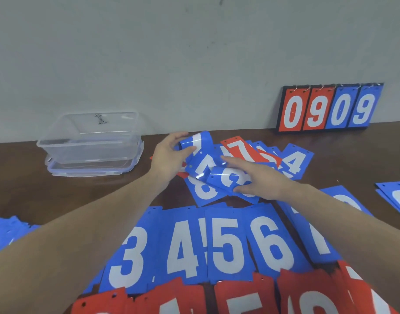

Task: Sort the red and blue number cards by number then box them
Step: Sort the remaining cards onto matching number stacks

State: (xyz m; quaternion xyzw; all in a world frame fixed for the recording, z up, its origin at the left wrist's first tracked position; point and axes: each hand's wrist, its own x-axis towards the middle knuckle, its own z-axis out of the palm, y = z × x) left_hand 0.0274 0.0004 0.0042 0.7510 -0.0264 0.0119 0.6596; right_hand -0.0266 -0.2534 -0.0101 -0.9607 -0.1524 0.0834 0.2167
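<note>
A loose pile of blue and red number cards lies at the table's middle back. My left hand grips a bent blue card lifted off the pile's left side. My right hand holds a curled blue card over a flat blue 8. Nearer me a row of blue card stacks shows 3, 4, 5, 6 and 7. Red card stacks line the front edge. A clear plastic box stands at back left.
A flip scoreboard showing 0909 leans against the wall at back right. The box sits on its lid. More blue cards lie at the far left and far right. Bare brown table shows in front of the box.
</note>
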